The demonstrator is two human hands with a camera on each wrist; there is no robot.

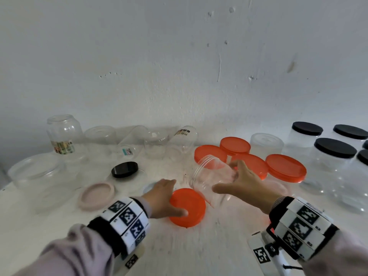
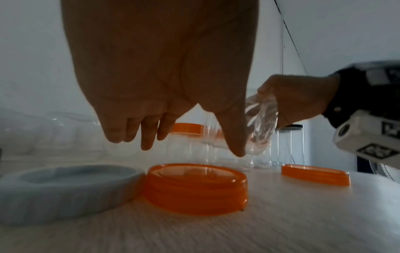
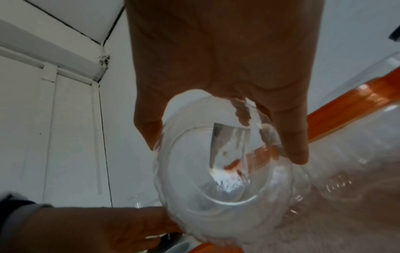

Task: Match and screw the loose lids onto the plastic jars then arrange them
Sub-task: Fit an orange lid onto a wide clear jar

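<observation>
Beside the orange lid (image 1: 187,207), the right hand (image 1: 244,183) grips a tilted clear jar (image 1: 212,177). The left hand (image 1: 163,198) hovers, fingers spread. The jar looks light and slippery, best held around the body.

Orange lid (image 1: 187,207), clear jar (image 1: 212,177), black lid (image 1: 124,169)

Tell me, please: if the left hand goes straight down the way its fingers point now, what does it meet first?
Most likely the loose orange lid lying on the table: the left hand hangs just above it, fingers pointing down. The left wrist view suggests a small gap remains, though depth is uncertain.
</observation>
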